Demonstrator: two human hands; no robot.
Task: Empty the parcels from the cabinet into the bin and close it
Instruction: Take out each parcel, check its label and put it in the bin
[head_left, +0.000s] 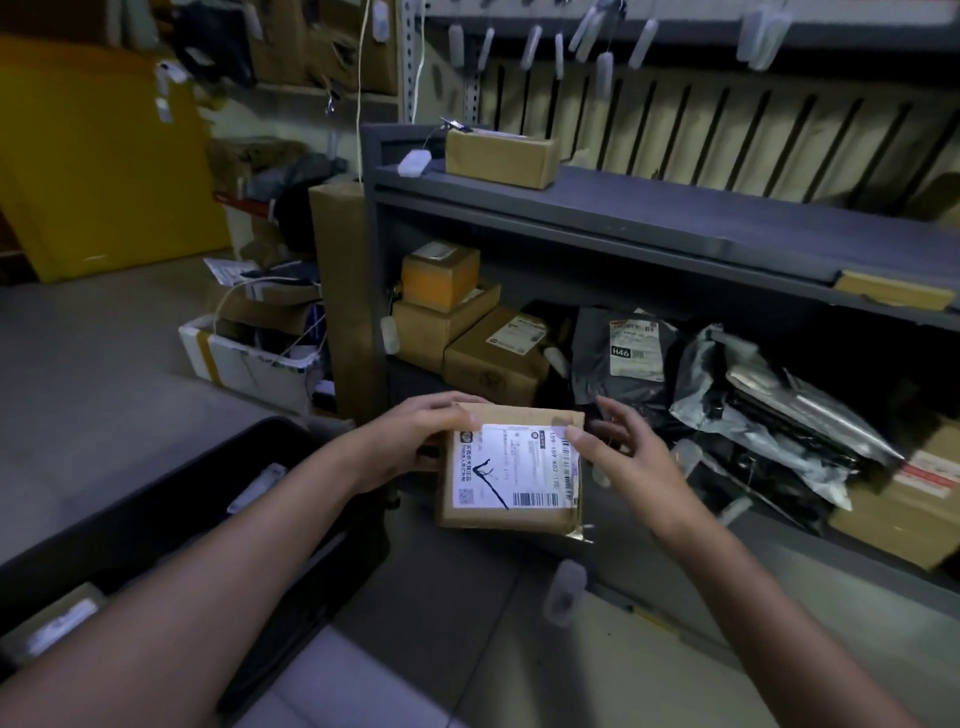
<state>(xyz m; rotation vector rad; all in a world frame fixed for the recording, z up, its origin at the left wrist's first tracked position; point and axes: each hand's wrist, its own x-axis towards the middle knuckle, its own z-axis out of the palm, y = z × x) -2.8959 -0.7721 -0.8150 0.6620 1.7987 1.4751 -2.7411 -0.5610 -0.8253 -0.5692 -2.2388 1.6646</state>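
Observation:
A flat brown parcel (511, 512) with a white shipping label hangs in front of the grey cabinet (623, 208). My left hand (410, 441) grips its upper left corner, fingers over the top edge. My right hand (623, 457) touches the label's upper right corner with the thumb, its fingers spread and relaxed. A black bin (156, 499) stands at lower left, with a small parcel (52, 618) inside. On the cabinet's lower shelf lie stacked cardboard boxes (447, 322), a grey poly bag (623, 353) and silvery bags (779, 415).
A small box (501, 156) and a white tag (413, 162) sit on the cabinet top. A tall cardboard tube (343, 291) leans at the cabinet's left side. A white foam box (249, 358) of clutter stands on the floor. A yellow cabinet (98, 166) is at far left.

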